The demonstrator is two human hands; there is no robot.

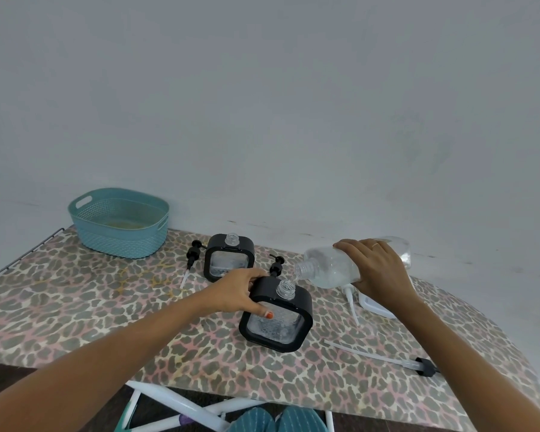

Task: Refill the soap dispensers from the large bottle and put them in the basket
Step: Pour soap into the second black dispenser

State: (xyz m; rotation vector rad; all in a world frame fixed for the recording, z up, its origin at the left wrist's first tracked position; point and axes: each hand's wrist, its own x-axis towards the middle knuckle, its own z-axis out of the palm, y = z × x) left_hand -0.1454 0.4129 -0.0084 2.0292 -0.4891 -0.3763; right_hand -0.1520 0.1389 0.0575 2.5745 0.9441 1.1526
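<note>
My right hand (pixel 376 265) grips the large clear bottle (pixel 328 268), tipped on its side with its open neck pointing left. A thin stream of clear liquid runs from it into the open neck of the near black square dispenser (pixel 276 316). My left hand (pixel 236 291) holds that dispenser by its upper left corner, thumb on its clear front. A second black dispenser (pixel 229 257), also uncapped, stands behind it. The teal basket (pixel 119 224) sits at the far left of the board with nothing in it.
Three black pump heads with tubes lie loose: one left of the far dispenser (pixel 191 258), one between the dispensers (pixel 276 266), one at the near right (pixel 424 366). A white pump (pixel 373 305) lies under the bottle. The leopard-print ironing board (pixel 75 307) stands against a wall.
</note>
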